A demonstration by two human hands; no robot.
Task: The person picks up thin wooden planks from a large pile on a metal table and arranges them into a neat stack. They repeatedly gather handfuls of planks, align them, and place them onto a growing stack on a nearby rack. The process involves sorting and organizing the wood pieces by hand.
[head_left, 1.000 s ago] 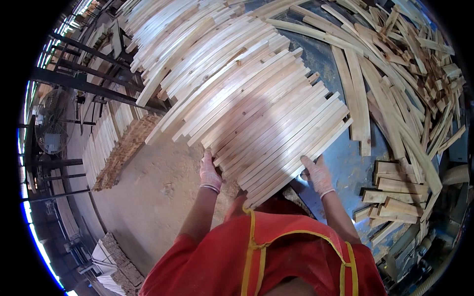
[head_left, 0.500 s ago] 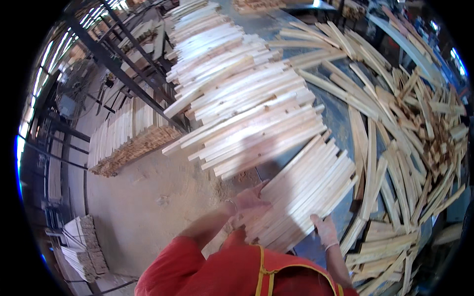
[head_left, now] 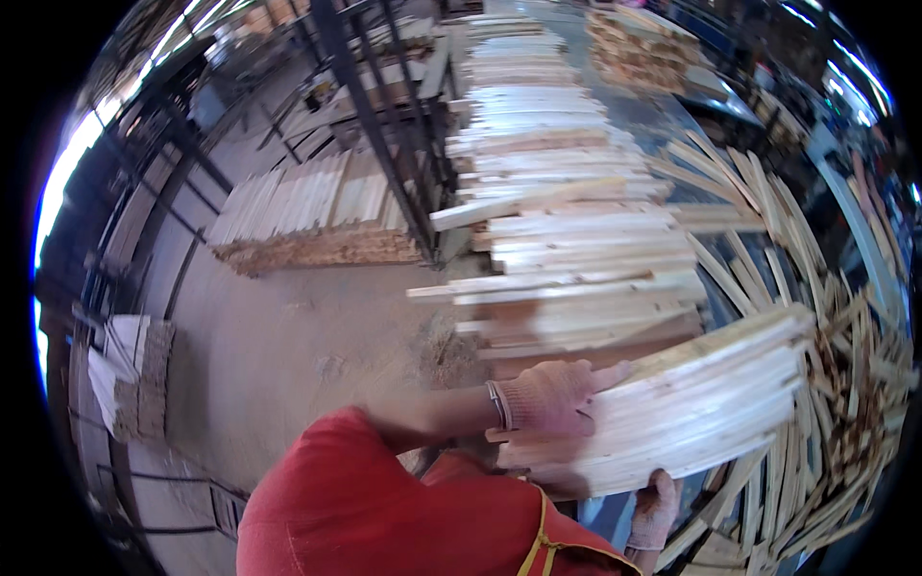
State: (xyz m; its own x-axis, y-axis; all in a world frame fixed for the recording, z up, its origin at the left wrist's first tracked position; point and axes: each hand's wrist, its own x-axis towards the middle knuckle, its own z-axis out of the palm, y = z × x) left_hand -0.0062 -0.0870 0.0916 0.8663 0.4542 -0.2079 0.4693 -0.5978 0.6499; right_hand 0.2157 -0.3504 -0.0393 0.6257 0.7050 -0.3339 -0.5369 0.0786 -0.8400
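A tight bundle of pale wooden strips [head_left: 672,403] spans the space between my two gloved hands. My left hand [head_left: 554,396] grips its far left edge, fingers and thumb pressed over the strips. At the near edge, my right hand [head_left: 656,509] clasps the bundle, thumb on top and the other fingers hidden beneath. The bundle is tilted, its right end over the loose offcuts. Just beyond it, a long row of similar strips [head_left: 567,245] lies side by side on the table [head_left: 634,72].
Loose, jumbled offcuts [head_left: 855,413] cover the right side. A dark metal post [head_left: 370,115] stands left of the row, near a neat stack of strips [head_left: 317,206] on the floor. Another stack [head_left: 134,374] sits far left. More piled wood [head_left: 639,53] lies at the back.
The bundle has swung from a steep diagonal to nearly crosswise, and its long face has tipped up. Both hands have kept hold of it. The whole view has shifted too.
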